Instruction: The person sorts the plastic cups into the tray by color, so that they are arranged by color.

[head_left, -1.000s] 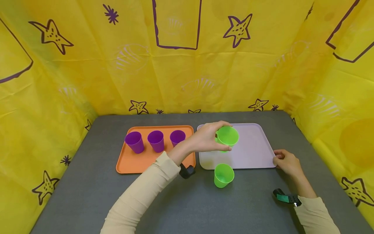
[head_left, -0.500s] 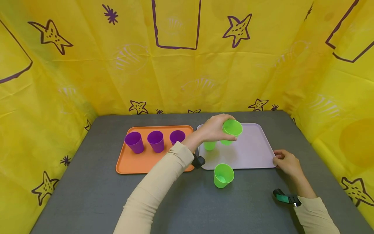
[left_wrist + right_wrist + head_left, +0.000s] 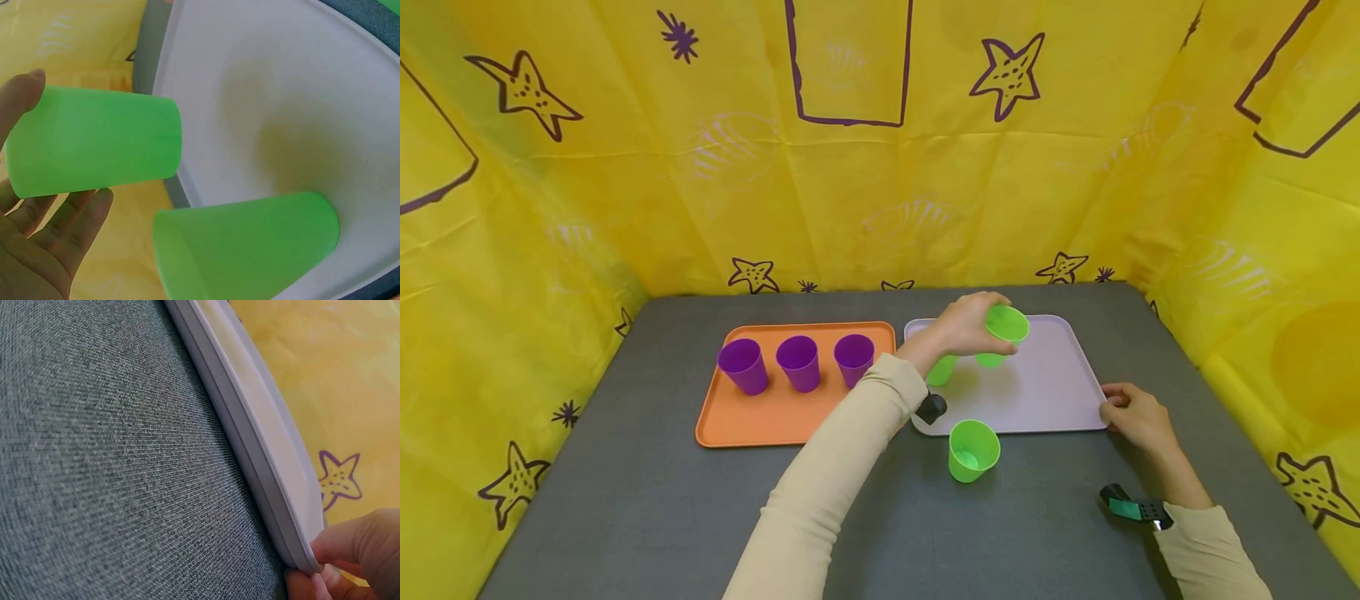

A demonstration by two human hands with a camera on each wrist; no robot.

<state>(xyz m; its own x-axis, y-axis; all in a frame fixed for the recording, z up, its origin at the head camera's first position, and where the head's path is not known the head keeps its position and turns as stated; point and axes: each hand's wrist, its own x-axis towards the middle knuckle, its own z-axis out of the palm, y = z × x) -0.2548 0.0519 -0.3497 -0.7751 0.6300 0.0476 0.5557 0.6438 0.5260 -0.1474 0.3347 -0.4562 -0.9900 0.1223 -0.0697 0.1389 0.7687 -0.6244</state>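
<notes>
Between thumb and fingers, my left hand (image 3: 968, 327) grips a green cup (image 3: 100, 140) and holds it, mouth up, just above the pale lilac tray (image 3: 1052, 379). Its shadow falls on the tray surface in the left wrist view. A second green cup (image 3: 250, 244) stands on that tray, partly covered by my left wrist in the head view. Upright on the table, in front of the tray, is a third green cup (image 3: 973, 452). My right hand (image 3: 1138, 421) pinches the tray's near right corner, thumb on top and fingers below, as the right wrist view shows.
To the left lies an orange tray (image 3: 752, 427) bearing three upright purple cups (image 3: 799, 364) in a row. Its right part is hidden behind my left sleeve. A yellow patterned cloth (image 3: 865, 200) surrounds the grey table (image 3: 640, 517) at the back and sides.
My left hand has carried the green cup rightward and slightly toward the back over the lilac tray, uncovering part of the second green cup. My right hand stays on the corner.
</notes>
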